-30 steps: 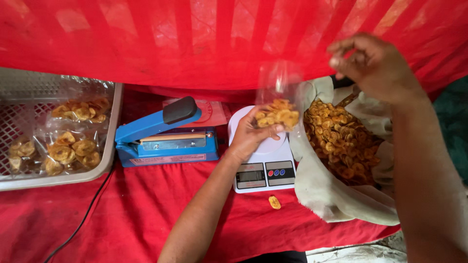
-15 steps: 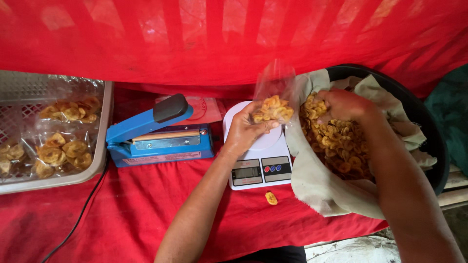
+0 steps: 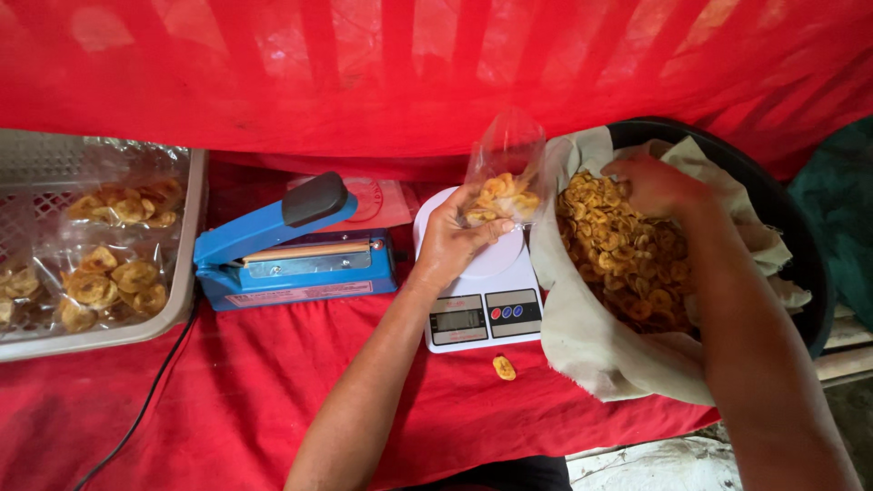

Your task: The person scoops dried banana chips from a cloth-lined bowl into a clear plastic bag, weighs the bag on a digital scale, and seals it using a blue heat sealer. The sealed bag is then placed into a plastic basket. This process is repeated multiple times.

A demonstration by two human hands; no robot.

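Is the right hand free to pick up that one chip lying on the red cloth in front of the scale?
Probably yes. The right hand rests in the chips in the cloth-lined tub, holding nothing that shows. The stray chip lies uncovered on the red cloth, just beside the tub.

Worktop (image 3: 227,400), draped in red cloth, before me; grey mesh tray (image 3: 186,255) of bagged chips at far left; blue heat sealer (image 3: 291,255) beside it, black cord (image 3: 136,409) trailing; white digital scale (image 3: 482,309) at centre; one loose chip (image 3: 504,367) just in front; cloth-lined black basin (image 3: 800,236) at right edge.
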